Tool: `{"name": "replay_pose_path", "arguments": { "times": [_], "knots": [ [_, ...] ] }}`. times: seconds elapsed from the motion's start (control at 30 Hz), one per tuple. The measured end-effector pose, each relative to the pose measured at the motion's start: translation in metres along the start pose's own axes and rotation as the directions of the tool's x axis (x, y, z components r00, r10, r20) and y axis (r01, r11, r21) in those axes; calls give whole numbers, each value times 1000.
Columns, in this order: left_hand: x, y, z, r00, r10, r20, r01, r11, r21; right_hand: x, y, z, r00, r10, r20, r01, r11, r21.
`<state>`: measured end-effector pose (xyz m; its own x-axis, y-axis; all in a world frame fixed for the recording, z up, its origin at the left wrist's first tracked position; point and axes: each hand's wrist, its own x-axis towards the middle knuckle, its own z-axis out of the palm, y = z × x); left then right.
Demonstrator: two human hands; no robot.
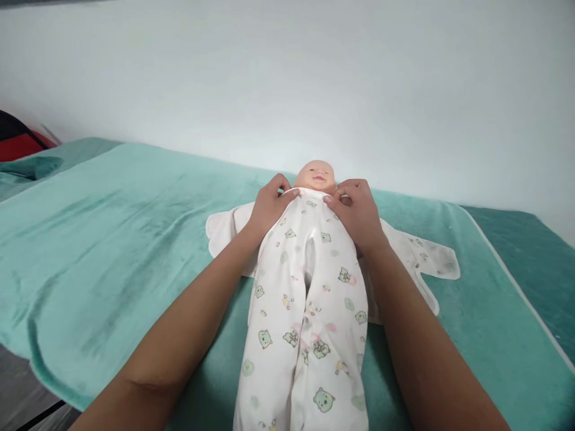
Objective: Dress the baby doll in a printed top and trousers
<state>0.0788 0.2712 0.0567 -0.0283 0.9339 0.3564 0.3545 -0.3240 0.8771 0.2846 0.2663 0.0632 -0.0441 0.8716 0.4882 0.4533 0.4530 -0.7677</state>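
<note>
Surface (112, 239) spread with green cloth; pale wall (314, 78) rises beyond the doll (318, 173). Red-and-black item (20, 146), far to the person's left of the doll, cut off and unidentified. Doll's body hidden below the chin; whether its legs fill the white printed trousers (281, 287) cannot be told. White top (433, 260) lies spread to both sides of the doll, partly covered by trousers and forearms. Trousers: waistband at the doll's chin, long axis running toward the person, lower ends cut off. Left hand (273, 203) and right hand (357, 208): fingers curled, each pinching a waistband corner.
</note>
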Motion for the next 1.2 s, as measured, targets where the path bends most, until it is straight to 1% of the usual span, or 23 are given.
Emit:
{"name": "replay_pose_path", "arguments": {
  "times": [0.07, 0.2, 0.3, 0.4, 0.47, 0.57, 0.67, 0.77, 0.83, 0.9, 0.97, 1.07, 1.2],
  "knots": [
    [1, -3, 1, 999, 14, -47, -13, 1000, 17, 4, 0, 2, 1000, 5, -16, -6, 998, -64],
    [2, -8, 4, 996, 10, -90, -6, 999, 47, 11, 2, 5, 1000, 22, -12, -24, 985, -173],
    [2, -10, 5, 992, -3, -128, 12, 997, 72, 14, 6, 6, 999, 53, -8, -53, 983, -178],
    [3, -11, 4, 990, -15, -142, 28, 995, 93, 16, 10, 6, 997, 75, 13, -73, 988, -135],
    [3, -11, 3, 994, -39, -102, 49, 993, 103, 16, 11, 6, 996, 81, 24, -78, 991, -104],
    [2, -10, 1, 997, -81, -7, 82, 993, 84, 15, 11, 7, 995, 101, 15, -100, 993, -62],
    [-2, -6, -2, 996, -67, 57, 64, 996, 55, 13, 9, 8, 990, 141, -1, -141, 990, -21],
    [-8, -2, -6, 992, -35, 118, 25, 996, 90, 10, 9, 8, 986, 166, -28, -167, 986, -10],
    [-11, 0, -8, 988, -50, 147, 32, 993, 118, 8, 10, 7, 984, 176, -39, -177, 984, -29],
    [-14, 1, -10, 984, -75, 160, 54, 990, 133, 4, 11, 6, 982, 186, -42, -188, 981, -54],
    [-19, 2, -12, 984, -72, 161, 49, 989, 141, -2, 12, 3, 981, 191, -41, -193, 979, -69],
    [-28, 3, -15, 989, -33, 146, 12, 990, 143, -17, 9, -3, 980, 197, -24, -198, 979, -45],
    [-48, -3, -24, 991, 33, 127, -55, 983, 178, -44, -1, -12, 983, 181, 27, -182, 983, 39]
  ]
}}
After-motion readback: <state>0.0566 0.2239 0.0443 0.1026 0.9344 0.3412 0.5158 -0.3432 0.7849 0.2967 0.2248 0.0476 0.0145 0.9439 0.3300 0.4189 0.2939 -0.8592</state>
